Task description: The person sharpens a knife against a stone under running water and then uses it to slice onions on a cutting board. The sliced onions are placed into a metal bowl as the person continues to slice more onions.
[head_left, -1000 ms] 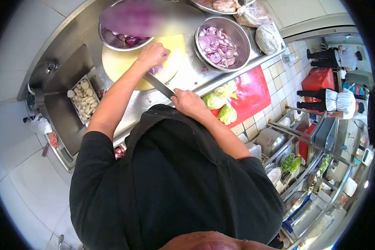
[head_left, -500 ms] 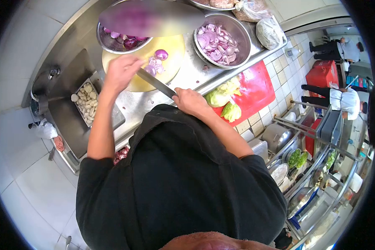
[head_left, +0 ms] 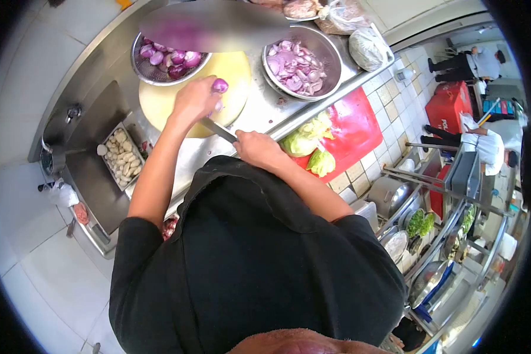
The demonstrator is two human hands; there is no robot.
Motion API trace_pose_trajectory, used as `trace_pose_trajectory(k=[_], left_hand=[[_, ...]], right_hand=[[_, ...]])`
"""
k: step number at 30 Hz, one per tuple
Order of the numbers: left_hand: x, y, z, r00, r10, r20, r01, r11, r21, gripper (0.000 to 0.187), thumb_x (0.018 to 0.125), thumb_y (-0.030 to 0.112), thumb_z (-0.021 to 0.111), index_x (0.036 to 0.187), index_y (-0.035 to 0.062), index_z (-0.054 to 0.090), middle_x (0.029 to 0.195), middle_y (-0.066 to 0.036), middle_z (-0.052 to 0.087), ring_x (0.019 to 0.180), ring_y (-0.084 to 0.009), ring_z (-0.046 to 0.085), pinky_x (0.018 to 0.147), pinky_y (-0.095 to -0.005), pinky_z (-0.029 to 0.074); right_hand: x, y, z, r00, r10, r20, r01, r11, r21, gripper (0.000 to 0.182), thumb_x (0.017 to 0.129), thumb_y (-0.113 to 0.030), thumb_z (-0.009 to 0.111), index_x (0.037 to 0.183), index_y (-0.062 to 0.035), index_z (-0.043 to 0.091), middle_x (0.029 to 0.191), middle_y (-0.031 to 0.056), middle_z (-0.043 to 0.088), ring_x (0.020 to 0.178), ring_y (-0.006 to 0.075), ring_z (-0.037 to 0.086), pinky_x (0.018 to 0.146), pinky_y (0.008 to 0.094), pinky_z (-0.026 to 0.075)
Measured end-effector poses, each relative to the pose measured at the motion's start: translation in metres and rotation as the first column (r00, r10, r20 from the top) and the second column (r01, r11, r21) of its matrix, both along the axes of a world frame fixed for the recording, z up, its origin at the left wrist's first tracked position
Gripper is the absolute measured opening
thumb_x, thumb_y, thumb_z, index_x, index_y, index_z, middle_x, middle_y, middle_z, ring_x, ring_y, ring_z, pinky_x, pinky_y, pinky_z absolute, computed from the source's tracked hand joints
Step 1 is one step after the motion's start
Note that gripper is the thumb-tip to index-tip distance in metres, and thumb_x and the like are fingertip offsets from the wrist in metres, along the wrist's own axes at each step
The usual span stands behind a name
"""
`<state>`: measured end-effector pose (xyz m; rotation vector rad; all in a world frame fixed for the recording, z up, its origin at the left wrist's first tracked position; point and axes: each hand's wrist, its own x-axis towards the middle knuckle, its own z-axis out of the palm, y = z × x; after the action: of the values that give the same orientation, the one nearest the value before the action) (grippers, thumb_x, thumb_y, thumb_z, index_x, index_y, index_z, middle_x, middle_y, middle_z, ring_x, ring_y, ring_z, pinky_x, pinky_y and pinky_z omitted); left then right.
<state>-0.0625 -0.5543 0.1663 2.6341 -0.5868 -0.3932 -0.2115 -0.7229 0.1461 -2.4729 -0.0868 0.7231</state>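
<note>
A knife [head_left: 219, 130] is held by its handle in my right hand [head_left: 258, 148], its blade reaching over the edge of a round yellow cutting board [head_left: 237, 82]. My left hand [head_left: 194, 101] is over the board by the blade, fingers bent round onion pieces that it mostly hides. Just beyond those fingers lies a purple onion half [head_left: 219, 85]. Whole purple onions [head_left: 192, 59] fill a perforated metal bowl [head_left: 140, 69] at the board's upper left. To the right, sliced onions [head_left: 295, 68] fill a steel bowl [head_left: 335, 62].
Lettuce [head_left: 304, 138] rests on a red board [head_left: 360, 135]. In the sink [head_left: 91, 171] stands a tray of pale pieces [head_left: 121, 156]. Plastic bags [head_left: 367, 48] lie at the counter's far end. A metal rack [head_left: 436, 177] and two people [head_left: 484, 147] are at the right.
My left hand has moved right and closed over the onion pieces. The onion half and the board appear further left in view, and the bowl of whole onions shows more fully.
</note>
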Motion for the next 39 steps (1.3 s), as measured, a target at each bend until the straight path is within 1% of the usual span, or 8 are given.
trace_pose_trajectory(k=[4,7,10,13,16,21,25,39], left_hand=[[0.036,-0.048,-0.050,0.993,-0.057,-0.107,0.090,0.940,0.330,0.044,0.086,0.032,0.071,0.121,0.0055,0.070,0.118,-0.022,0.071,0.112,-0.0370,0.068,0.096,-0.0497,0.053],[0.051,-0.053,-0.072,0.996,-0.002,-0.088,0.031,0.942,0.333,0.043,0.085,0.031,0.071,0.120,0.0068,0.069,0.115,-0.023,0.071,0.108,-0.0376,0.069,0.095,-0.0496,0.054],[0.047,-0.048,-0.063,0.999,-0.010,-0.032,0.017,0.966,0.258,0.047,0.083,0.029,0.073,0.123,0.0070,0.067,0.114,-0.023,0.071,0.105,-0.0385,0.070,0.092,-0.0482,0.055],[0.014,-0.032,-0.010,0.983,0.076,0.168,-0.056,0.991,-0.123,0.043,0.080,0.024,0.076,0.118,0.0065,0.067,0.110,-0.021,0.071,0.102,-0.0385,0.070,0.090,-0.0477,0.054],[-0.018,0.001,0.025,0.977,0.118,0.176,-0.076,0.970,-0.230,0.040,0.077,0.020,0.078,0.112,0.0055,0.065,0.105,-0.019,0.070,0.099,-0.0384,0.068,0.088,-0.0475,0.053],[-0.049,0.052,-0.072,0.990,0.054,0.130,-0.026,0.979,-0.202,0.042,0.074,0.015,0.081,0.111,0.0041,0.064,0.109,-0.017,0.067,0.105,-0.0393,0.063,0.093,-0.0488,0.050],[-0.066,0.062,-0.089,0.920,0.259,0.294,-0.104,0.885,-0.454,0.040,0.079,0.013,0.083,0.114,0.0031,0.067,0.121,-0.018,0.065,0.120,-0.0354,0.060,0.104,-0.0449,0.048],[-0.050,0.067,-0.086,0.966,-0.053,0.253,0.158,0.896,-0.416,0.020,0.074,-0.001,0.065,0.094,0.0011,0.060,0.096,-0.014,0.059,0.095,-0.0346,0.057,0.086,-0.0431,0.048]], right_hand=[[-0.008,0.002,-0.001,0.997,0.003,0.080,-0.003,1.000,0.009,0.033,0.101,-0.027,0.054,0.115,0.0013,0.064,0.097,0.0267,0.073,0.094,0.0456,0.072,0.087,0.0564,0.056],[-0.005,0.005,0.003,0.999,-0.032,0.041,0.032,0.999,0.002,0.032,0.101,-0.027,0.055,0.114,0.0004,0.064,0.097,0.0264,0.073,0.095,0.0458,0.072,0.087,0.0564,0.056],[-0.004,0.004,0.009,0.997,-0.068,0.036,0.067,0.997,0.030,0.031,0.101,-0.027,0.055,0.113,-0.0001,0.064,0.098,0.0268,0.073,0.097,0.0459,0.071,0.088,0.0566,0.055],[0.001,-0.003,0.005,0.991,-0.133,0.022,0.133,0.991,0.008,0.031,0.102,-0.027,0.054,0.114,-0.0002,0.064,0.100,0.0278,0.072,0.099,0.0455,0.071,0.089,0.0567,0.054],[0.012,-0.019,0.004,0.970,-0.240,0.034,0.242,0.969,-0.054,0.033,0.102,-0.028,0.054,0.116,0.0006,0.064,0.101,0.0287,0.072,0.100,0.0458,0.070,0.091,0.0564,0.054],[0.014,-0.031,0.011,0.968,-0.202,0.149,0.212,0.976,-0.052,0.032,0.099,-0.026,0.058,0.113,0.0021,0.063,0.097,0.0313,0.071,0.096,0.0488,0.069,0.088,0.0572,0.054],[0.004,-0.021,0.020,0.975,-0.144,0.169,0.150,0.988,-0.028,0.029,0.100,-0.027,0.058,0.109,0.0004,0.062,0.092,0.0303,0.071,0.092,0.0490,0.069,0.085,0.0583,0.053],[-0.004,-0.005,0.005,0.973,0.015,0.232,0.019,0.989,-0.144,0.023,0.099,-0.024,0.059,0.102,-0.0014,0.061,0.081,0.0270,0.070,0.080,0.0478,0.069,0.074,0.0577,0.055]])
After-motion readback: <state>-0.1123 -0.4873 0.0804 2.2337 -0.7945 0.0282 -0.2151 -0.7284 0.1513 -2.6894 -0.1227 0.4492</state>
